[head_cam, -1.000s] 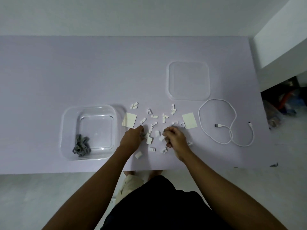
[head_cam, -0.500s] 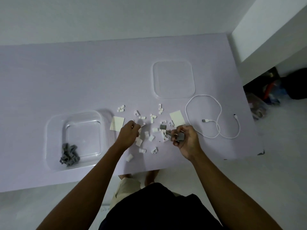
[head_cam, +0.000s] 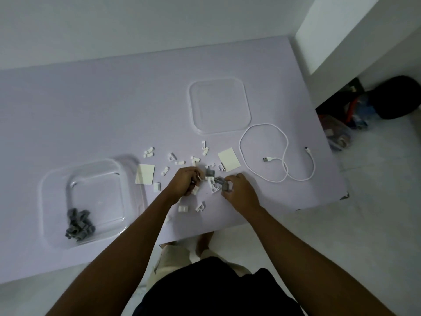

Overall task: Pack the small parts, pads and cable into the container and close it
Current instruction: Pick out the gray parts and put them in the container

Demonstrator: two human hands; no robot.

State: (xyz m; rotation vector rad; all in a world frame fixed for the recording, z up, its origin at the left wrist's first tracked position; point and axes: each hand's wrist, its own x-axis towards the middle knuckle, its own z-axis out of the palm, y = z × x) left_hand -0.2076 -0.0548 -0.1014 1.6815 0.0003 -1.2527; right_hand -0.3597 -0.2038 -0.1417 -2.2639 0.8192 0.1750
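1. Lilac table: container left, lid and cable right.
2. Right hand pinches grey part; left hand curled on white parts, contents probably clips.
3. Risk: loose pinch drops pieces off near edge.

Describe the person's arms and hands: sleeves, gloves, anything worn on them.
Both arms are bare from the hands up to the frame's lower edge; no sleeve shows. The left hand and the right hand wear no gloves, and no watch, ring or band is visible. A dark top and light trousers show below, between the arms.
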